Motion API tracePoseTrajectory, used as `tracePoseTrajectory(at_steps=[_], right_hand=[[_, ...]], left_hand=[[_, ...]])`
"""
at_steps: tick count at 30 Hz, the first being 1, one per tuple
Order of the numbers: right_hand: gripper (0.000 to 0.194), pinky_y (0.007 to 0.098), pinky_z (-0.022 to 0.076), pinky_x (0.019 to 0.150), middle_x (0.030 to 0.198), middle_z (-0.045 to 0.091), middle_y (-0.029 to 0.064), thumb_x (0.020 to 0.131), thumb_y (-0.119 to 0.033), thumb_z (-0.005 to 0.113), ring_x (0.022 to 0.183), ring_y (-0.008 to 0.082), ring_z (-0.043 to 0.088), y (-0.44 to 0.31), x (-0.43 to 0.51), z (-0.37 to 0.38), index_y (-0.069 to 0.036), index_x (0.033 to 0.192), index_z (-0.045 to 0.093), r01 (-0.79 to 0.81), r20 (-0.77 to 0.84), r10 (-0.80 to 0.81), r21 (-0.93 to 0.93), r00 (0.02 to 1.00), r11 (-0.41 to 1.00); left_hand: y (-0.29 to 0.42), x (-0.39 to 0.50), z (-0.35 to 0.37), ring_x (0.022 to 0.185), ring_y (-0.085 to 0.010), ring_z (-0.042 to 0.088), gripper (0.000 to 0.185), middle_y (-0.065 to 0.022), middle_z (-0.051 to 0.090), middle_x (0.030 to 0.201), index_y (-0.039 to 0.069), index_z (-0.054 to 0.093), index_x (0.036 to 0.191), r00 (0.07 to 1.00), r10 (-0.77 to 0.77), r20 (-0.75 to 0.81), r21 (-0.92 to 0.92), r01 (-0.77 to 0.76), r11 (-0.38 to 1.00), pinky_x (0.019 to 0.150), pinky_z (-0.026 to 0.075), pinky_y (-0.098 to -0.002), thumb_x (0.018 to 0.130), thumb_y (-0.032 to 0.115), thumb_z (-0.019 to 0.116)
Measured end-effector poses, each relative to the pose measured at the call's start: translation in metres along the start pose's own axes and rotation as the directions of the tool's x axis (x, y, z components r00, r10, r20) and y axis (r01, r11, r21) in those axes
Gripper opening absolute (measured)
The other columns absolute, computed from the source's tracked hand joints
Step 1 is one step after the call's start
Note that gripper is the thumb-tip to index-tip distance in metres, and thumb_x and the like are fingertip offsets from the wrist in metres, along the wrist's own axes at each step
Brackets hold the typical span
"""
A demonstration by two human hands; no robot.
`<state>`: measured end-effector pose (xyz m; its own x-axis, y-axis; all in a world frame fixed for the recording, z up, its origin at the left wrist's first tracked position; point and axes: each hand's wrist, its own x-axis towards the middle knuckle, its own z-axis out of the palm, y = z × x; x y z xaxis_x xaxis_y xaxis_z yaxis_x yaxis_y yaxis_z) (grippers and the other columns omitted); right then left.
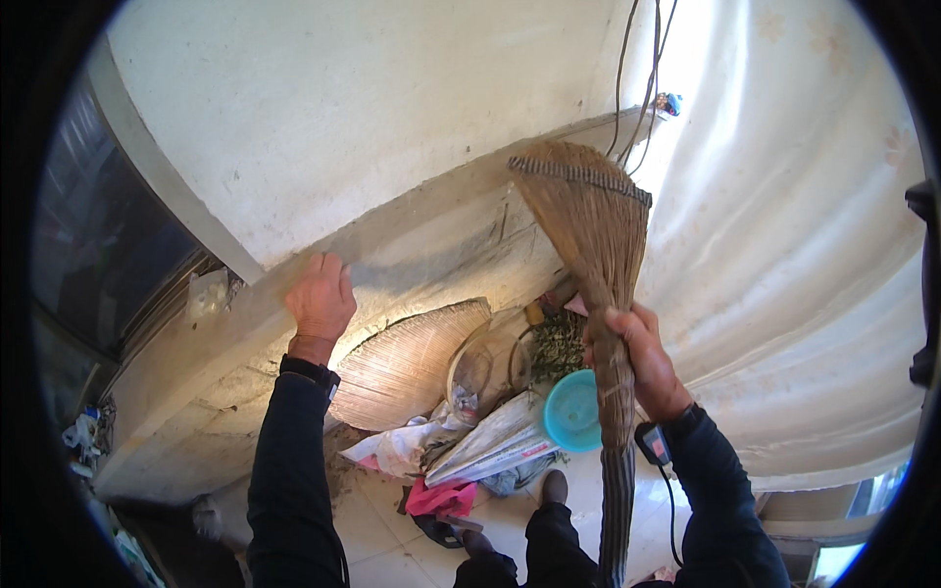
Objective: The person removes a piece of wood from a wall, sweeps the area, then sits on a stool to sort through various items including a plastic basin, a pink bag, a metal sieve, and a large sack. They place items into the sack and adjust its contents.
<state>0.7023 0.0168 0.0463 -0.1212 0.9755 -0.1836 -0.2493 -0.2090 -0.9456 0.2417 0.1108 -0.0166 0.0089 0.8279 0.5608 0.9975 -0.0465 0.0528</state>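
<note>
My right hand (647, 360) grips the handle of a straw broom (599, 220). The broom is upright in view, its fan-shaped bristle head at the top, bound by a striped cloth band. Dark striped wrapping covers the lower handle. My left hand (320, 298) is curled like a fist at the concrete ledge (412, 213) along the white wall. Its fingertips are turned away, and nothing shows in it; whether it touches the ledge I cannot tell.
Below the ledge lean a ribbed woven panel (404, 367) and a round-rimmed container (470, 367). A turquoise basin (573, 411), white sacks (492, 441), dried leaves (559, 345) and a pink bag (441, 498) lie near my feet. A pale curtain (779, 294) hangs at right; cables (650, 81) dangle above.
</note>
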Motion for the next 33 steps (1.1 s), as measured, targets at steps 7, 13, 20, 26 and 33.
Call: tracePoseTrajectory(at_steps=[7, 13, 20, 26, 33], right_hand=[[0.038, 0.034, 0.0601, 0.071, 0.099, 0.071, 0.0126, 0.104, -0.032, 0.068, 0.08, 0.0194, 0.072, 0.013, 0.041, 0.031, 0.001, 0.121, 0.059, -0.088, 0.118, 0.092, -0.039, 0.989, 0.995], [0.055, 0.0346, 0.0544, 0.098, 0.123, 0.068, 0.0127, 0.097, -0.017, 0.073, 0.112, 0.0182, 0.066, 0.058, -0.006, 0.02, 0.006, 0.142, 0.052, -0.024, 0.275, 0.074, -0.182, 0.959, 0.983], [0.058, 0.0352, 0.0521, 0.103, 0.13, 0.067, 0.0142, 0.095, -0.015, 0.078, 0.119, 0.0187, 0.062, 0.111, 0.005, 0.03, 0.008, 0.14, 0.049, 0.251, 0.149, -0.236, -0.084, 0.96, 0.964], [0.058, 0.041, 0.058, 0.088, 0.121, 0.068, 0.0229, 0.095, -0.021, 0.083, 0.106, 0.0277, 0.07, 0.137, -0.006, 0.058, 0.008, 0.132, 0.048, 0.288, 0.352, -0.221, -0.153, 0.91, 0.945], [0.057, 0.0468, 0.0604, 0.08, 0.121, 0.066, 0.0299, 0.084, -0.008, 0.08, 0.106, 0.0448, 0.07, 0.11, -0.036, 0.034, 0.013, 0.132, 0.056, 0.706, 0.495, -0.526, -0.617, 0.691, 0.347]], left_hand=[[0.0, 0.002, 0.001, 0.093, -0.0404, 0.067, 0.015, -0.012, 0.064, 0.103, 0.013, 0.06, 0.103, 1.0, 0.006, 0.017, 0.023, -0.006, 1.0, 0.071, 0.052, -0.0559, 0.1, 0.027, 0.064], [-0.008, 0.004, 0.007, 0.091, -0.042, 0.066, 0.014, -0.0136, 0.065, 0.098, 0.011, 0.061, 0.1, 0.997, 0.068, -0.032, 0.03, -0.067, 0.997, 0.071, 0.052, -0.0549, 0.101, 0.025, 0.064], [0.097, -0.058, -0.018, 0.074, -0.0366, 0.068, 0.022, -0.0135, 0.067, 0.083, 0.007, 0.063, 0.087, 0.988, 0.03, 0.153, -0.487, 0.049, 0.872, 0.069, 0.054, -0.0444, 0.098, 0.023, 0.074], [0.203, -0.134, -0.032, 0.098, -0.0149, 0.068, 0.039, -0.0086, 0.074, 0.112, -0.007, 0.066, 0.128, 0.78, -0.02, 0.626, -0.78, 0.626, -0.02, 0.087, 0.056, -0.0299, 0.103, 0.023, 0.074], [0.191, -0.164, -0.047, 0.1, -0.0154, 0.072, 0.039, -0.0106, 0.077, 0.115, -0.007, 0.067, 0.127, 0.701, -0.173, 0.692, -0.716, 0.697, -0.036, 0.089, 0.06, -0.0319, 0.094, 0.009, 0.082]])
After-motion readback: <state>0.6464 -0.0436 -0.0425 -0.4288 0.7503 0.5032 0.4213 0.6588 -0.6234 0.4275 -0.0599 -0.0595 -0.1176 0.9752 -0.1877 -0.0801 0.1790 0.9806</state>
